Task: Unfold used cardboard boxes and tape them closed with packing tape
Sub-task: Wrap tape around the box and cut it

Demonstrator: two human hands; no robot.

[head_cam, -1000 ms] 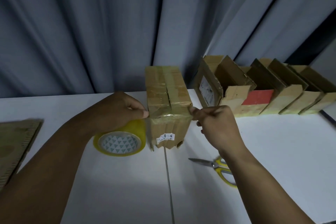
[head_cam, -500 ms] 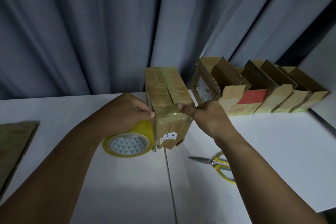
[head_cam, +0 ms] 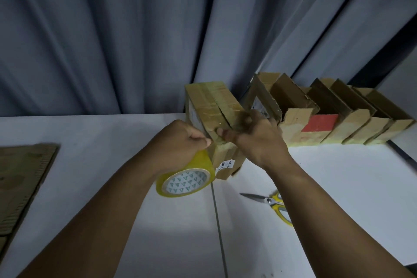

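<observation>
A closed brown cardboard box [head_cam: 212, 106] with old tape strips stands on the white table [head_cam: 338, 176], tilted with its near end lifted. My left hand [head_cam: 180, 142] grips a yellow roll of packing tape [head_cam: 187, 176] against the box's left side. A strip of tape runs across the box top near its front. My right hand [head_cam: 255, 135] lies over the box's right front corner, fingers curled, thumb pressing the tape onto the top. The fingertips are blurred.
A row of several open cardboard boxes [head_cam: 327, 117] stands at the back right, one with a red panel. Yellow-handled scissors [head_cam: 270, 203] lie on the table near my right forearm. Flat cardboard [head_cam: 20, 176] lies at the left edge. Grey curtains hang behind.
My right hand has moved left from the box's right edge onto its top, pressing the tape down. The box has tilted and the tape roll has come closer to it.
</observation>
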